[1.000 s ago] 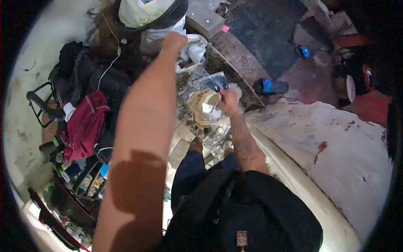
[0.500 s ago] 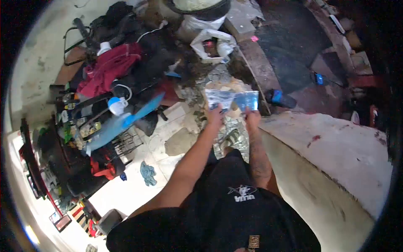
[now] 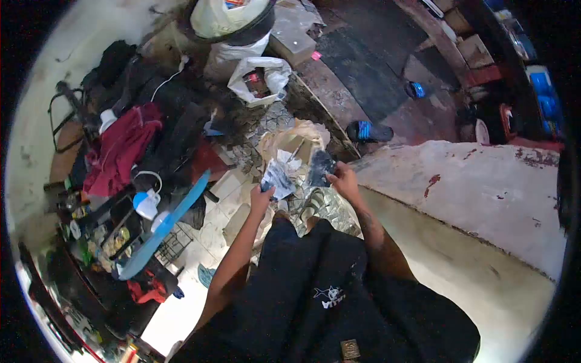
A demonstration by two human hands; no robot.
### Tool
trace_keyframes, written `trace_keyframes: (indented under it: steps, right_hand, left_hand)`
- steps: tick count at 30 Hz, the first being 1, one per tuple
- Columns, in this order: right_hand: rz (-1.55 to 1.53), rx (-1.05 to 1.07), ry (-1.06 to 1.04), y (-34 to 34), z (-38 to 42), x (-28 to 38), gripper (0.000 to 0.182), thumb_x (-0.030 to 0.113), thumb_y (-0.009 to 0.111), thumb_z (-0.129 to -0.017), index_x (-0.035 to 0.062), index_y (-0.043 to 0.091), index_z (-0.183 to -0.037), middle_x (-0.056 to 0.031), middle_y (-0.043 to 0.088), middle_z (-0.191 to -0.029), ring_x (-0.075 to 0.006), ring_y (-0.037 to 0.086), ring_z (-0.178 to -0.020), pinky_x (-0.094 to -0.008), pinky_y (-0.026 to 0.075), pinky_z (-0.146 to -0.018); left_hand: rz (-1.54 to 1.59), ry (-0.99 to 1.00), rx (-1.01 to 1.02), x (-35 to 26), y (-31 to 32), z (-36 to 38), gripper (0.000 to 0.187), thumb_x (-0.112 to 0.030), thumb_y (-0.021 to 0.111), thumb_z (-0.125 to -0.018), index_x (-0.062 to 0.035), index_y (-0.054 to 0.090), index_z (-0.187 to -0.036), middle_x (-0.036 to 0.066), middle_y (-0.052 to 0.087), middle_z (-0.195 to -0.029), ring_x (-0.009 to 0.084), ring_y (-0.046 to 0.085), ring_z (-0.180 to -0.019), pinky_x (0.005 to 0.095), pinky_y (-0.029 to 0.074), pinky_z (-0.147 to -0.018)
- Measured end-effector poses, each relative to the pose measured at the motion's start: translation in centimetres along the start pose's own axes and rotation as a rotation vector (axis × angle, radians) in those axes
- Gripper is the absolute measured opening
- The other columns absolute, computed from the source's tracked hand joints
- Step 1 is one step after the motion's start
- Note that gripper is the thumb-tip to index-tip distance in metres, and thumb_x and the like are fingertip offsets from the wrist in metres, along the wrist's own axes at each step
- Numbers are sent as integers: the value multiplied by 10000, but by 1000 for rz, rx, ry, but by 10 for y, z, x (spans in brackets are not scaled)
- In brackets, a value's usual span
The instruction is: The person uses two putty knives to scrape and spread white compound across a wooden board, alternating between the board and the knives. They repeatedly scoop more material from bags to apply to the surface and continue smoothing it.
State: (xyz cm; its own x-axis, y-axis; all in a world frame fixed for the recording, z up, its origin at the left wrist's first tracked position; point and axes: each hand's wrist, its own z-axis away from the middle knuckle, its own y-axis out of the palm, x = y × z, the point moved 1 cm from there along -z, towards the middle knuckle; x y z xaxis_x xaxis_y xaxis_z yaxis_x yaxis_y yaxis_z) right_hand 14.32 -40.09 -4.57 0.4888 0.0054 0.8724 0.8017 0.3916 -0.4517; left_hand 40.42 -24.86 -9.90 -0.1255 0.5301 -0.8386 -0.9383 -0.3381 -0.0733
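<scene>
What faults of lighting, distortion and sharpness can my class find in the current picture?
Head view: black corners and a bowed outline, suggesting a wide lens; head view: bright floor at lower left washed out to white, dark flooring at the top dim; head view: pale flat piece in the left hand lacks fine detail.

View from head, forward-down over hands (image 3: 345,181)

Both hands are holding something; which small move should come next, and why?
Perhaps drop the pale piece from the left hand into the white bag ahead: its mouth is open, and the right hand holds a dark piece, so this would free one hand.
</scene>
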Motion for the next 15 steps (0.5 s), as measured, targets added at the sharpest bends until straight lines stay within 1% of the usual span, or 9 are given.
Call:
trace_keyframes:
  steps: [1, 2, 5, 6, 7, 9, 10, 12, 15]
  right_hand:
    - [-8, 43, 31, 2, 2, -2, 284, 166, 745, -747, 18, 546, -885, -61, 531, -613, -165, 493, -571, -335, 425, -542]
    - [-127, 128, -130, 17, -9, -36, 301, 184, 731, -766, 19, 572, -962, -66, 574, -670, -144, 547, -633, -332, 448, -571]
    - [-168, 301, 131, 44, -7, -32, 302, 193, 726, -773, 26, 588, -982, -65, 611, -747, -150, 587, -716, -342, 472, -626]
    - [-172, 299, 139, 59, -8, -40, 216, 169, 709, -790, 31, 586, -900, -32, 570, -682, -112, 543, -653, -303, 453, -592]
    - [-180, 299, 149, 74, -9, -47, 154, 145, 692, -807, 37, 583, -818, 2, 530, -618, -73, 499, -590, -264, 435, -557]
    - [-130, 351, 113, 101, -15, -59, 209, 191, 706, -802, 32, 572, -788, -22, 527, -597, -90, 516, -576, -283, 454, -565]
    - [-106, 377, 92, 113, -19, -77, 238, 214, 713, -800, 29, 566, -773, -34, 525, -587, -99, 524, -569, -293, 463, -569]
    - [-47, 197, -140, 149, -40, -159, 277, 265, 728, -781, 30, 585, -813, -80, 577, -639, -165, 571, -588, -339, 483, -597]
    - [111, -59, 312, 125, -70, -133, 587, 402, 768, -708, 9, 551, -1087, -190, 639, -937, -309, 622, -887, -419, 491, -785]
  left_hand:
    - [0, -56, 57, 9, -3, -7, 419, -263, 710, -791, -64, 575, -1134, 37, 639, -996, 153, 612, -812, 324, 493, -699]
    - [1, -111, 110, 17, -5, -16, 421, -271, 704, -800, -58, 574, -1138, 37, 640, -1006, 147, 607, -821, 324, 491, -707]
    - [221, -257, 220, 28, 2, -28, 447, -259, 708, -808, -39, 563, -1169, 38, 641, -1039, 145, 603, -867, 322, 488, -747]
    - [333, -299, 243, 27, 6, -31, 459, -249, 713, -807, -32, 558, -1182, 39, 641, -1050, 148, 603, -886, 322, 487, -763]
    - [261, -237, 208, 25, 8, -32, 474, -229, 724, -795, -29, 553, -1190, 43, 639, -1060, 156, 606, -906, 327, 489, -775]
    - [104, -108, 145, 28, 6, -34, 508, -189, 747, -771, -22, 543, -1206, 52, 636, -1082, 172, 611, -946, 337, 493, -797]
    - [228, -108, 161, 46, 2, -48, 503, -122, 771, -732, -24, 567, -1181, 57, 647, -1072, 183, 622, -940, 333, 490, -815]
    - [145, -184, 99, 72, -12, -59, 479, -103, 772, -720, -19, 588, -1153, 54, 656, -1050, 184, 627, -904, 331, 492, -797]
    - [-75, -189, -13, 73, -21, -68, 349, -109, 784, -692, -8, 660, -1003, 65, 687, -920, 154, 630, -787, 320, 497, -734]
